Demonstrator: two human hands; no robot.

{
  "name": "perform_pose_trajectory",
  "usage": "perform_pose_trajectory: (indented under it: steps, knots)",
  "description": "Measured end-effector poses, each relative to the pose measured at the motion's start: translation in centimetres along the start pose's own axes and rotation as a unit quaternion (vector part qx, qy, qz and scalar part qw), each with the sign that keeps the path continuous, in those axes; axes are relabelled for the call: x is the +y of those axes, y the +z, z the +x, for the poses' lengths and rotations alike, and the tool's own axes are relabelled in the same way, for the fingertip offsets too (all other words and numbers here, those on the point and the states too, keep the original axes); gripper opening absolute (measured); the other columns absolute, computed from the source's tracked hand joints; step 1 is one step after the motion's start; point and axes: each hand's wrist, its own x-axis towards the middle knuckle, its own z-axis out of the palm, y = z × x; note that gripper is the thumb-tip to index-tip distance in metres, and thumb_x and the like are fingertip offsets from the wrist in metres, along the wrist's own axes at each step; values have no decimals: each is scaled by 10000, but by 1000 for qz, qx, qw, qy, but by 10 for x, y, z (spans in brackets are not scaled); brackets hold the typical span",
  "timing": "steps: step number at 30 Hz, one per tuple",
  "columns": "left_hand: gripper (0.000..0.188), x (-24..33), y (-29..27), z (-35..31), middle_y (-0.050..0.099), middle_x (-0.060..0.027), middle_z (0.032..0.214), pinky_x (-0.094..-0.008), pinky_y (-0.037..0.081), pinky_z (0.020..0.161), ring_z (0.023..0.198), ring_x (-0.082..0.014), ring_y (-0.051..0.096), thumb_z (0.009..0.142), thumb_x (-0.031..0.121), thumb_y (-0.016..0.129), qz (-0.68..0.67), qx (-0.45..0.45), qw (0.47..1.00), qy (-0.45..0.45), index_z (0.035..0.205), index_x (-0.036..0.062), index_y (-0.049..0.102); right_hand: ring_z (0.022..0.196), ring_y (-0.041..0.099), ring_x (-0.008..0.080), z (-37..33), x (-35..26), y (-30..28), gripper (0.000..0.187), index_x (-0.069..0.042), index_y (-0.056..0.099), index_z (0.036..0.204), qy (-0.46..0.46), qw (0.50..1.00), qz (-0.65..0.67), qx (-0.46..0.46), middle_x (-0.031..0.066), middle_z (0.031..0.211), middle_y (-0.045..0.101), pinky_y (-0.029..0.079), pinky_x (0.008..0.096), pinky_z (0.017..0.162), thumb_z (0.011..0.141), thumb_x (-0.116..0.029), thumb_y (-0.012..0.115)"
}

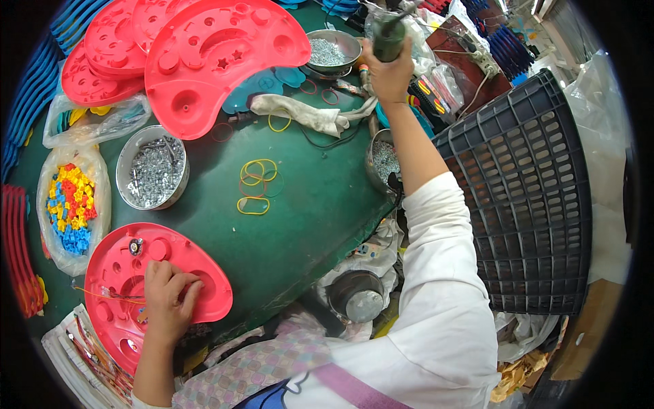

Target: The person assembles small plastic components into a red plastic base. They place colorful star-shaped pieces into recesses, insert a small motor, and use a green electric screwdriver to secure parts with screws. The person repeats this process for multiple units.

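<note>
My left hand (167,293) rests over a red plastic shell (216,290) at the near left of the table. Its fingers are curled together and hide whatever is between them. Thin orange and dark wires (112,294) run across the shell up to that hand. A small round silver-and-black part (135,246) sits near the shell's far edge. At the far right of the table, my right hand (393,80) is raised, wrapped around a dark green electric screwdriver (389,39). Metal bowls of screws (330,51) stand near that hand.
More red shells (225,61) are stacked at the far left. A white bucket of small clear and metal parts (151,170) stands beside a bag of colourful pieces (71,204). Rubber bands (257,174) and a white cloth sleeve (300,114) lie mid-table. A black plastic crate (518,198) stands right.
</note>
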Motion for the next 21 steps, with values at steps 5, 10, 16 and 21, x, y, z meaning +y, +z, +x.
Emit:
perform_pose_trajectory:
  steps: [5, 10, 16, 21]
  knots:
    - [137, 0, 0, 1, 522, -68, 797, -410, 416, 755, 832, -283, 494, 729, 38, 792, 5, -3, 1000, 0, 828, 56, 700, 809, 699, 174, -16, -37, -8, 378, 9, 574, 1234, 199, 933, 295, -60, 85, 889, 715, 555, 312, 769, 945, -153, 756]
    - [137, -4, 0, -2, 524, -71, 792, -407, 415, 752, 830, -281, 493, 727, 40, 793, -9, 3, 1000, 2, 828, 59, 702, 812, 725, 259, -42, -22, 15, 474, -15, 612, 1177, 169, 962, 143, -157, 134, 967, 722, 569, 371, 807, 839, -268, 826]
    - [137, -4, 0, 2, 532, -71, 799, -409, 424, 752, 832, -283, 499, 731, 53, 799, 0, -1, 1000, 23, 833, 64, 707, 888, 728, 382, 4, -24, -19, 557, -73, 593, 1206, -100, 993, -60, -14, 183, 993, 732, 566, 438, 782, 733, -72, 888]
    - [138, -3, 0, 0, 538, -70, 805, -413, 425, 752, 832, -286, 501, 731, 45, 795, 0, 8, 1000, 10, 837, 61, 707, 815, 685, 112, 2, -42, -14, 447, -12, 619, 1237, 105, 977, 168, -77, 30, 929, 738, 539, 268, 771, 873, -159, 834]
